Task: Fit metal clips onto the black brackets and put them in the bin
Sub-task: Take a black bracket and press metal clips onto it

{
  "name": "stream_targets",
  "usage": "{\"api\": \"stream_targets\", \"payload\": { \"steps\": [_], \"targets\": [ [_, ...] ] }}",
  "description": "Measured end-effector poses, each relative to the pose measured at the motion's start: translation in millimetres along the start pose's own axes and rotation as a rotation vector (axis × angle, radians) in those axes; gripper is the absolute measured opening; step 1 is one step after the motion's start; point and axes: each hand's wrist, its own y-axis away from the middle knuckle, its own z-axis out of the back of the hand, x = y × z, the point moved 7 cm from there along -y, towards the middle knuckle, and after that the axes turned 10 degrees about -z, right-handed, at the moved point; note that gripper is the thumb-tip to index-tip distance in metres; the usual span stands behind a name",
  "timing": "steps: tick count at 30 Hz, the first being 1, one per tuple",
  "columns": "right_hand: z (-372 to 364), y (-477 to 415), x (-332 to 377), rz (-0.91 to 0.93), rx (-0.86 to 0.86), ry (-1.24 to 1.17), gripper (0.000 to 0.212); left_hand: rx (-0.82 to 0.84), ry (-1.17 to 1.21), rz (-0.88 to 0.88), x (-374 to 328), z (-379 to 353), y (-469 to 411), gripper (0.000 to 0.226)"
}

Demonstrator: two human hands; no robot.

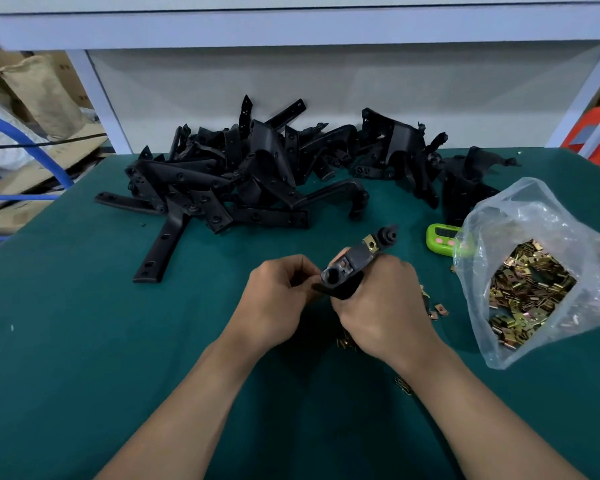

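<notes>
1. Your two forearms come in from the bottom of the frame over the green worktop (84,341) and meet just below the centre.
2. Your right hand (381,303) is clenched around the lower part of one black bracket (347,268), which tilts up and away toward the upper right; a brass-coloured metal clip (371,243) sits on it near its far end.
3. Your left hand (278,299) is curled with its fingertips pinching at the near left end of that same bracket.
4. Loose clips (439,310) lie on the worktop just right of your right hand, and a few more show under that wrist, partly hidden by it.
5. At the right of the frame a clear plastic bag (534,216) lies open, full of clips (527,289).
6. A small green timer (442,239) stands just left of the bag, its right side veiled by the plastic.
7. Beyond your hands, across the middle of the frame, a tangled pile of brackets (257,174) covers the far worktop, with one long piece jutting toward the lower left.
8. Behind the pile a pale panel and frame (291,29) close the back; cardboard boxes (42,91) and a blue pipe (32,143) sit at the upper left.
</notes>
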Motion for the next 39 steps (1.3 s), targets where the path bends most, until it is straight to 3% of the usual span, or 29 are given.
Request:
{"api": "stream_targets", "payload": {
  "steps": [2, 4, 5, 9, 14, 20, 25, 27, 30, 31, 35, 39],
  "targets": [
    [-0.1, 1.1, 1.1, 0.002, -0.002, 0.016, 0.031, -0.003, 0.043, 0.036, 2.3, -0.2, 2.3, 0.031],
    [-1.2, 7.3, 5.3, 0.044, 0.011, 0.033, 0.006, -0.017, 0.077, 0.074, 4.7, -0.9, 6.0, 0.024],
    [-2.6, 10.4, 6.3, 0.051, 0.023, 0.033, 0.004, -0.031, 0.067, 0.078, 4.8, -1.5, 8.2, 0.023],
    [-6.6, 9.8, -1.5, -0.012, 0.044, 0.029, 0.014, -0.096, -0.208, -0.092, -11.5, -3.4, 16.5, 0.025],
    [-1.1, 9.1, -1.8, 0.017, 0.031, -0.019, 0.026, -0.071, -0.27, -0.24, -22.9, -9.4, 20.5, 0.022],
    [9.0, -0.9, -16.9, -0.031, -0.017, -0.005, 0.039, -0.171, -0.281, -0.177, -15.7, 10.2, 9.3, 0.04],
    [5.4, -2.6, -26.7, -0.054, 0.088, 0.113, 0.017, -0.219, -0.184, -0.059, -0.6, 25.1, 7.3, 0.031],
    [1.3, 0.6, -20.7, -0.037, 0.104, 0.182, 0.01, -0.223, -0.027, 0.013, 4.0, 18.5, 6.9, 0.027],
    [4.8, 6.5, -3.5, 0.099, 0.018, 0.244, 0.051, -0.205, 0.271, 0.073, 3.6, 12.2, 7.3, 0.024],
    [5.1, 7.4, -0.1, 0.126, 0.02, 0.276, 0.055, -0.186, 0.33, 0.078, 2.0, 11.7, 8.2, 0.024],
    [2.4, 6.6, -3.2, 0.136, 0.044, 0.41, 0.025, -0.089, 0.539, 0.11, -2.7, 5.6, 12.4, 0.02],
    [5.0, 8.1, 1.0, 0.19, -0.018, 0.441, 0.031, 0.031, 0.574, 0.135, -5.9, 1.9, 15.1, 0.02]
  ]
}}
